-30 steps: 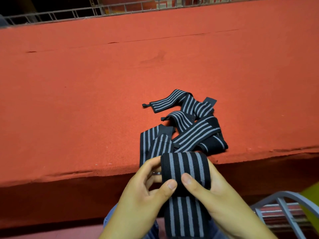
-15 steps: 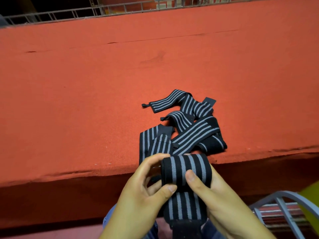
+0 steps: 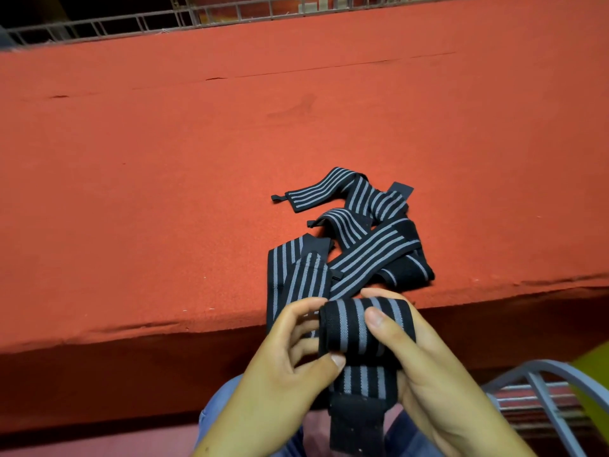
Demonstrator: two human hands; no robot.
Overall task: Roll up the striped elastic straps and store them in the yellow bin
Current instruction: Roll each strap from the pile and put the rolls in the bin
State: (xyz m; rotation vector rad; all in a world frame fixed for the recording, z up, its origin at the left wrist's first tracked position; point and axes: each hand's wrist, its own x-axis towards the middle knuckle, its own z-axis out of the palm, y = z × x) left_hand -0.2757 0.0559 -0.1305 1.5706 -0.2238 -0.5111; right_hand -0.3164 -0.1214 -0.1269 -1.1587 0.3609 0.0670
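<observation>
Over near edge of red table [image 3: 164, 159], above person's lap: both hands clamp partly rolled striped strap [image 3: 356, 328]. Curled left hand [image 3: 283, 367] grips roll's left end, thumb pressing underside, fingers bent behind. Wrapped round right end, right hand [image 3: 425, 374] lays thumb across stripes. Unrolled tail hangs between wrists, ending in plain black tab [image 3: 357, 420]. Tangled loose straps [image 3: 362, 245] lie on table just beyond roll, one draping over edge. Sliver of yellow bin [image 3: 593, 374] shows lower right, behind grey metal frame [image 3: 540, 400].
</observation>
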